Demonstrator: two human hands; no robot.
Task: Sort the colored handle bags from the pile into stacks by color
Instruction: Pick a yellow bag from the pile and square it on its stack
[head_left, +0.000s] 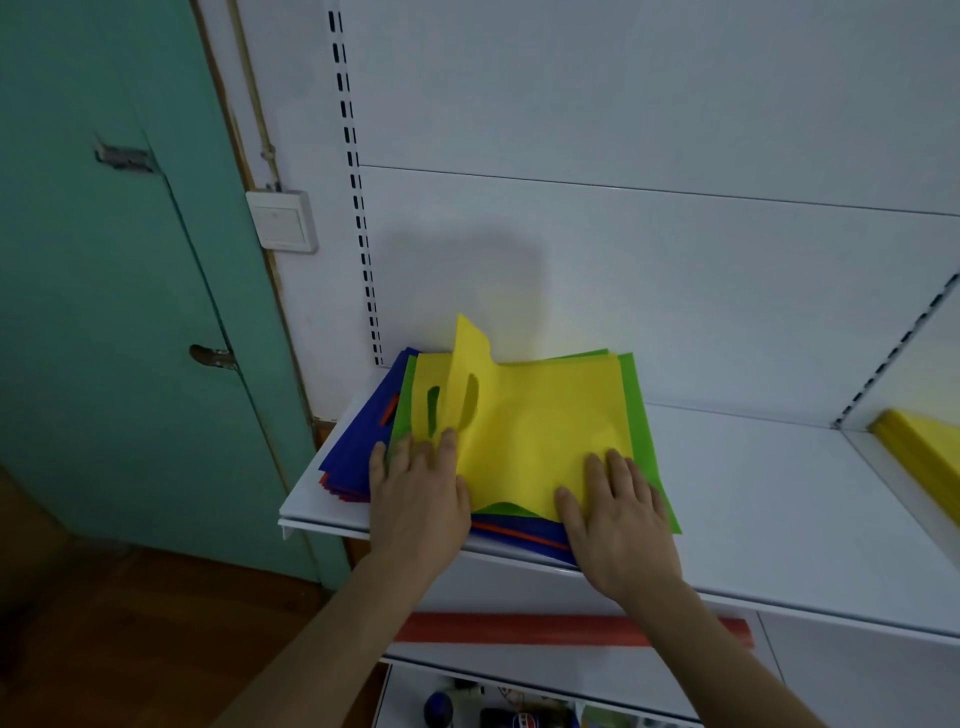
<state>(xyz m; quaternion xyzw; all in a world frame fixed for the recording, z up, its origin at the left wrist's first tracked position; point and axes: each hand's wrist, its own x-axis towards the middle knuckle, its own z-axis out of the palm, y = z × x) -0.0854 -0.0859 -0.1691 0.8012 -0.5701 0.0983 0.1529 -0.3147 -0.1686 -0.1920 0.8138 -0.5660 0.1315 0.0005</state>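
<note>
While a green door (104, 291) with a metal latch fills the far left and a white wall switch (282, 221) sits beside its frame, the white shelf (779, 519) carries the pile of handle bags at its left end. Blue bags (353, 441) stick out at the pile's left edge, with thin orange bags (519, 535) showing between them along the front. A green bag (641, 431) lies above these, and the yellow bag (550, 431) lies on top of it, one layer at its handle end curling upright near the back panel, the oval handle cutouts visible.

The left hand (415, 499) rests on the left front corner of the pile, fingers fairly straight and spread, fingertips on the green and yellow edges by the handle cutout; its grip is released, nothing pinched. The right hand (615, 519) lies flat on the right front part of the yellow bag, fingers straight and pressing down, its grip likewise released.

Below the shelf front, an orange strip (519, 629) runs along the lower shelf. At the far right edge, a yellow stack (919, 441) lies on the shelf, well apart from the pile.
</note>
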